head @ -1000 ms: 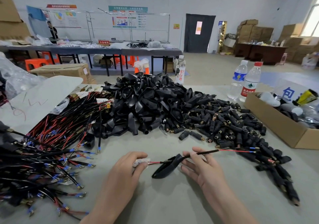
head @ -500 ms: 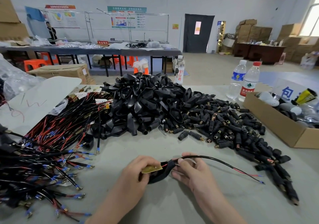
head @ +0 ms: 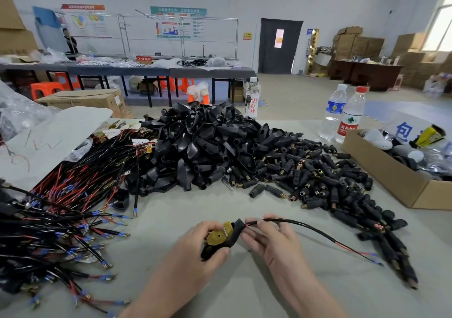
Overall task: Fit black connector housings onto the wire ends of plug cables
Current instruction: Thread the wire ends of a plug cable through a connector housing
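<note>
My left hand (head: 195, 246) grips a black connector housing (head: 232, 234) with a yellow-brass plate (head: 216, 237) seated in its open side. Just right of the housing's narrow end, my right hand (head: 271, 239) pinches the black cable (head: 300, 224). The cable arcs right across the table, and its red and black wire ends with blue tips (head: 369, 256) lie loose. A big heap of empty black housings (head: 200, 146) sits at the middle back. A bundle of plug cables (head: 56, 215) lies at the left.
Small black barrel connectors (head: 318, 178) spread from the heap to the right front. A cardboard box (head: 396, 178) of parts stands at the right edge, with two water bottles (head: 342, 112) behind it. A white sheet (head: 49, 141) lies at the far left.
The housing has slid along the cable to the plate at my left hand. Both hands have come together and the wire ends were drawn leftwards.
</note>
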